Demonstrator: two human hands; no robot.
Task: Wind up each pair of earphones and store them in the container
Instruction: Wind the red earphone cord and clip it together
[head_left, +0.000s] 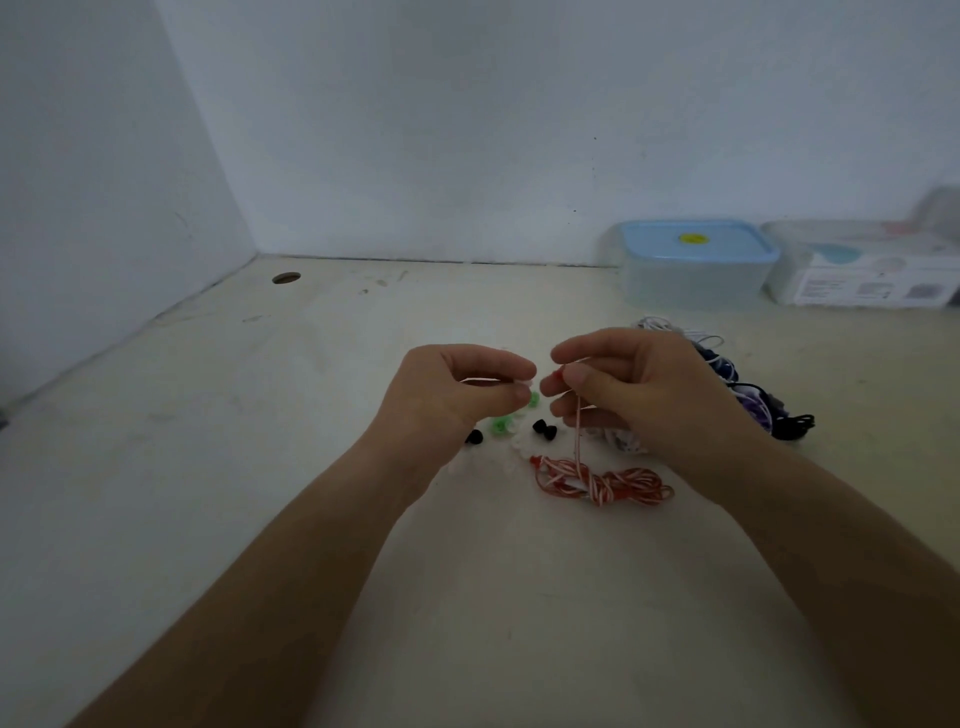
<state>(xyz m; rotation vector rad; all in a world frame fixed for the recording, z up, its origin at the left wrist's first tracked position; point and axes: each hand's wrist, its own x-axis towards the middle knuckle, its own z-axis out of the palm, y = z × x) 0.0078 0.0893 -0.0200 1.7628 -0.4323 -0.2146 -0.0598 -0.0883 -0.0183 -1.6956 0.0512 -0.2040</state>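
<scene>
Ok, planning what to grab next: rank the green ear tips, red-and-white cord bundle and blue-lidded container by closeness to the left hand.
From the left hand:
1. Green ear tips, just below its fingers.
2. Red-and-white cord bundle, to its right.
3. Blue-lidded container, far right, at the back.
</scene>
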